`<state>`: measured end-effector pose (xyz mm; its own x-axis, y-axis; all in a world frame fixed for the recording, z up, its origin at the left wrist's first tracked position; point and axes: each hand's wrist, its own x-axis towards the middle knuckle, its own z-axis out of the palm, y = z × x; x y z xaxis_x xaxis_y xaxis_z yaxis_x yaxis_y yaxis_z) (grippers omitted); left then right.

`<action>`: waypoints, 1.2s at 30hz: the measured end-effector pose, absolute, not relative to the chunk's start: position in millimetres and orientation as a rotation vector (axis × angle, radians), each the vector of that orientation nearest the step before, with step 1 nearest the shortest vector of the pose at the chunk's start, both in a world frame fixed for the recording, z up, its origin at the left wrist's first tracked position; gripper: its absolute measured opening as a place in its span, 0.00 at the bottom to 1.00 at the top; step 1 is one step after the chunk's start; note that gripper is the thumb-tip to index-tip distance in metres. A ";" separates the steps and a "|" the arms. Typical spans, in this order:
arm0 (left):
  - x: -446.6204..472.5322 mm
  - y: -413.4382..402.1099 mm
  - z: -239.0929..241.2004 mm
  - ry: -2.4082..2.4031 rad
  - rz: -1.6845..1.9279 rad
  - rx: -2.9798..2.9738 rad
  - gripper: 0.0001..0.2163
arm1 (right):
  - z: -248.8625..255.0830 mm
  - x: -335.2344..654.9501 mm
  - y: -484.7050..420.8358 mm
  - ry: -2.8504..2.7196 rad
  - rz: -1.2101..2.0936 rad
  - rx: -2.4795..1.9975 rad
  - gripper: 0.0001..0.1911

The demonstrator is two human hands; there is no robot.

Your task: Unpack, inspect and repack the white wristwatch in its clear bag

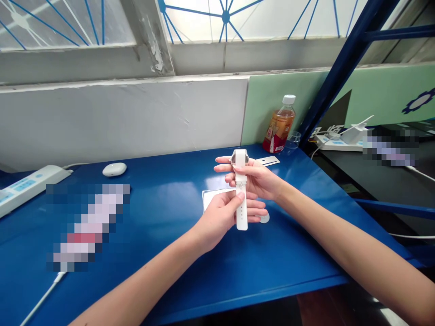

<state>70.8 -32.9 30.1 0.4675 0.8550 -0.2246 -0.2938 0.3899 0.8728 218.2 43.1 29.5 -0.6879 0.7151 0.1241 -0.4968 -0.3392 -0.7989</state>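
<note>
A wristwatch with a white strap is held up over the blue table, its round case at the top end. My left hand grips the lower strap, the thumb on top and the fingers behind it. The holes in the strap face me. My right hand holds the upper part by the case, its thumb on the strap and its fingers behind. Partly hidden behind my left hand lies a flat white rectangular thing. A small whitish round piece shows just beyond the left fingertips.
On the blue table lie a white earbud case, a power strip and a pixelated long object with a white cable. A drink bottle and a white card are at the back right, near a blue slanted post.
</note>
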 end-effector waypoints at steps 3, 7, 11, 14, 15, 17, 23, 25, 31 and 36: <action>66.6 -33.1 29.4 0.698 0.736 0.953 0.16 | 28.9 222.7 39.1 -1.138 2.098 -0.346 0.17; 63.1 -32.1 29.9 0.675 0.678 0.981 0.18 | 26.6 226.0 38.6 -1.141 2.129 -0.306 0.17; 64.2 -31.3 29.5 0.692 0.728 0.929 0.17 | 24.9 226.9 42.4 -1.082 2.151 -0.266 0.16; 65.7 -31.1 29.3 0.697 0.775 0.899 0.15 | 27.0 227.2 44.0 -1.040 2.143 -0.273 0.15; 65.9 -31.1 29.4 0.695 0.778 0.893 0.15 | 28.3 227.2 44.0 -1.033 2.146 -0.282 0.16; 66.0 -31.3 30.2 0.690 0.769 0.882 0.14 | 31.4 227.3 43.2 -1.014 2.169 -0.304 0.19; 64.7 -30.2 35.1 0.690 0.748 0.796 0.14 | 40.3 228.5 39.9 -0.863 2.255 -0.292 0.30; 62.3 -27.9 38.6 0.678 0.751 0.698 0.17 | 41.5 230.0 42.2 -0.795 2.206 -0.301 0.28; 53.5 -23.3 50.0 0.611 0.868 0.359 0.27 | 35.9 234.5 56.8 -0.573 1.841 -0.280 0.18; 56.4 -25.5 44.3 0.604 0.909 0.444 0.23 | 29.8 229.0 51.0 -0.868 1.790 -0.352 0.12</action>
<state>56.4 -25.5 44.3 0.4704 0.8319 -0.2943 -0.5932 0.5450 0.5925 229.0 51.0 29.8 -0.3911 0.9054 0.1654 -0.6908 -0.1700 -0.7028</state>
